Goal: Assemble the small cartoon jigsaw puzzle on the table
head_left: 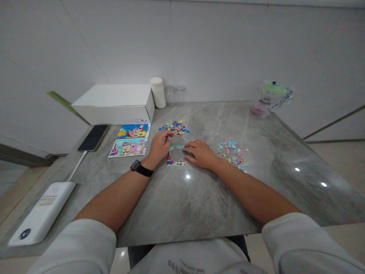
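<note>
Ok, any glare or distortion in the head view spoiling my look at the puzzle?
Head view: small bright reflections on the glossy table, none over the puzzle frame; wide-angle bending curves the table edges; the loose pieces are too small to read.

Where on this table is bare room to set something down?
Free: the near middle of the table, and its right part past the scattered pieces. Crowded: around the left hand, right hand, puzzle frame and picture cards.
</note>
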Action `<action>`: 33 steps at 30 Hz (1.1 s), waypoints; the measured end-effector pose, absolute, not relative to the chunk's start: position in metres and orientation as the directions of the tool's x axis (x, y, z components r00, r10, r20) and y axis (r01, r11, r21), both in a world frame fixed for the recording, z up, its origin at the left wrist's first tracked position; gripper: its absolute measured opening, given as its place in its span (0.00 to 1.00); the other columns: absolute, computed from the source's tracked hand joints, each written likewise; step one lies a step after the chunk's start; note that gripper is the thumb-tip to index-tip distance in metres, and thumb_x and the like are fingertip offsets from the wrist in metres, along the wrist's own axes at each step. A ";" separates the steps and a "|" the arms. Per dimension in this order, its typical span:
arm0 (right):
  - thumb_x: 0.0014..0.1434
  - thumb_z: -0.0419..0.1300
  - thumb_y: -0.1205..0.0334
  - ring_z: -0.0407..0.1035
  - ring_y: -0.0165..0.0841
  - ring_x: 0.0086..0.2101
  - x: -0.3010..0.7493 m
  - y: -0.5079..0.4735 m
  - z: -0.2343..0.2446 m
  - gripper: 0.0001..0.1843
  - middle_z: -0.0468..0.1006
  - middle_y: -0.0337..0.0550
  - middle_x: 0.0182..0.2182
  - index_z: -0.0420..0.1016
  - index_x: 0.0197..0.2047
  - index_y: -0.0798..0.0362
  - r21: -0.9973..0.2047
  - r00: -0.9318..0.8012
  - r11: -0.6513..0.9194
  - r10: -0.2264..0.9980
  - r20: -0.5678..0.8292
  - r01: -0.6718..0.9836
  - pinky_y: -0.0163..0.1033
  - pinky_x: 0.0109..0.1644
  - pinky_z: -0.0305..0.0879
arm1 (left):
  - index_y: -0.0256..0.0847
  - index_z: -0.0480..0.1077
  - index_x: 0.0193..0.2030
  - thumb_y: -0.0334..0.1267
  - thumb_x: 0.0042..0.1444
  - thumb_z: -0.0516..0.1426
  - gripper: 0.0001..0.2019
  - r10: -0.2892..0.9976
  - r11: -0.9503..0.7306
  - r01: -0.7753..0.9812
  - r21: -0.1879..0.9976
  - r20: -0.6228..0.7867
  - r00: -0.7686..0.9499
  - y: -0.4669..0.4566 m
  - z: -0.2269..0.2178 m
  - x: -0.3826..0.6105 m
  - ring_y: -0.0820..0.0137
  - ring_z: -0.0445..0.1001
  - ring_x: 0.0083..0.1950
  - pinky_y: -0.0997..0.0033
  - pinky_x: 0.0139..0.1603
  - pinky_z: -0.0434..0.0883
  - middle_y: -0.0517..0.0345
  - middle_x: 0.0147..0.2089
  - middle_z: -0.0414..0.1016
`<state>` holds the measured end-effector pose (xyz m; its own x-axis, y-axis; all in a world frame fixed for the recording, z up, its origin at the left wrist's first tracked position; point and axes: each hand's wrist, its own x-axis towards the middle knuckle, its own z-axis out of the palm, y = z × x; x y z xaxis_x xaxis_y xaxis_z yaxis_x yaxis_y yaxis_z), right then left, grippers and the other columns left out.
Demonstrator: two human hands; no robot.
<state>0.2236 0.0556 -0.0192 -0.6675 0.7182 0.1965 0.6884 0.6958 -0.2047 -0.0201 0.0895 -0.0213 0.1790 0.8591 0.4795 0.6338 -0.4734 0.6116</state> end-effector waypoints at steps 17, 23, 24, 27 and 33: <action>0.74 0.57 0.56 0.72 0.42 0.54 0.229 0.056 0.000 0.17 0.81 0.49 0.56 0.81 0.59 0.48 -0.235 -0.570 0.642 0.761 0.310 0.730 0.48 0.59 0.62 | 0.42 0.76 0.46 0.29 0.59 0.52 0.14 0.821 -0.531 0.629 0.568 0.529 0.215 0.089 -0.022 -0.019 0.60 0.78 0.51 0.58 0.58 0.73 0.54 0.47 0.81; 0.71 0.57 0.59 0.75 0.39 0.48 0.293 0.076 0.051 0.17 0.83 0.50 0.51 0.81 0.57 0.52 -0.355 -0.221 0.433 0.835 0.504 0.828 0.45 0.59 0.66 | 0.42 0.75 0.46 0.31 0.59 0.52 0.13 0.791 -0.575 0.633 0.519 0.550 0.268 0.090 -0.022 -0.018 0.59 0.79 0.51 0.57 0.57 0.73 0.53 0.47 0.81; 0.69 0.58 0.60 0.75 0.38 0.45 0.310 0.078 0.057 0.17 0.83 0.49 0.51 0.81 0.56 0.52 -0.382 -0.144 0.380 0.842 0.520 0.842 0.45 0.57 0.68 | 0.42 0.75 0.46 0.31 0.59 0.52 0.13 0.787 -0.581 0.630 0.515 0.553 0.273 0.090 -0.022 -0.018 0.59 0.79 0.51 0.57 0.57 0.73 0.53 0.46 0.82; 0.67 0.59 0.60 0.76 0.38 0.41 0.364 0.079 0.064 0.16 0.85 0.48 0.47 0.82 0.54 0.51 -0.418 0.017 0.237 0.854 0.520 0.877 0.45 0.52 0.70 | 0.42 0.75 0.46 0.32 0.61 0.52 0.12 0.780 -0.591 0.622 0.513 0.560 0.279 0.090 -0.022 -0.017 0.59 0.79 0.51 0.57 0.57 0.73 0.52 0.47 0.82; 0.63 0.62 0.61 0.75 0.38 0.38 0.449 0.058 0.020 0.11 0.85 0.48 0.40 0.85 0.45 0.52 -0.353 0.195 -0.059 0.911 0.363 0.934 0.44 0.48 0.70 | 0.41 0.76 0.46 0.32 0.61 0.52 0.13 0.770 -0.606 0.625 0.492 0.560 0.305 0.090 -0.022 -0.016 0.59 0.79 0.49 0.57 0.55 0.73 0.51 0.46 0.82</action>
<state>0.4488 0.0578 0.0198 0.1950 0.9112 0.3628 0.9337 -0.0593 -0.3531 -0.0157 0.0901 -0.0215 0.3054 0.7699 0.5603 0.6247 -0.6061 0.4924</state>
